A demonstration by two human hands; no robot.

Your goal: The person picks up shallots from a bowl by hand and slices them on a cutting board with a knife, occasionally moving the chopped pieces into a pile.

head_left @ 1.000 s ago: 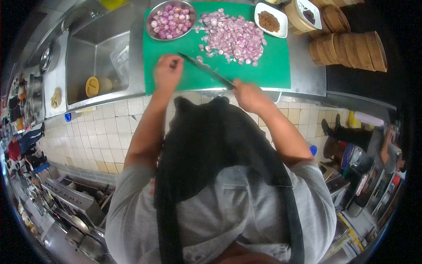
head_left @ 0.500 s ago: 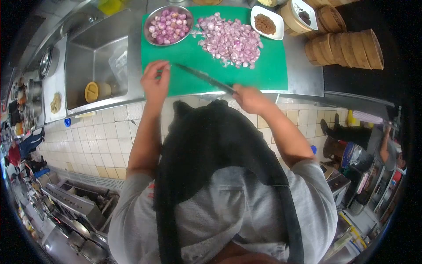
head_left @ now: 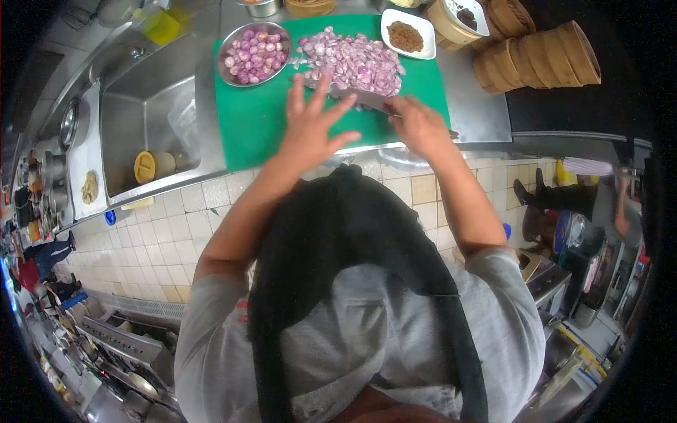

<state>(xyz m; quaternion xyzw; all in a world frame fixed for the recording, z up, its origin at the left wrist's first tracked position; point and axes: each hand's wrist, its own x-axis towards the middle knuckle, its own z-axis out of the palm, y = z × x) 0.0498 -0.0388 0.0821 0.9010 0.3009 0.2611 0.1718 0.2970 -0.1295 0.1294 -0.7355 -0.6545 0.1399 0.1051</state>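
Note:
A green cutting board lies on the steel counter. Sliced shallots are heaped on its far half, and a steel bowl of whole peeled shallots stands at its far left. My right hand is closed round the handle of a knife, whose blade points left along the near edge of the heap. My left hand has its fingers spread over the board, with the fingertips near the blade's tip. It holds nothing.
A sink with a yellow-lidded container is at the left. A white dish of brown food sits at the board's far right corner. Bamboo steamers stand further right. Other people are at both sides in the background.
My left hand has moved right and its fingers have spread. My right hand has carried the knife up and right to the heap of slices. The whole view has shifted slightly.

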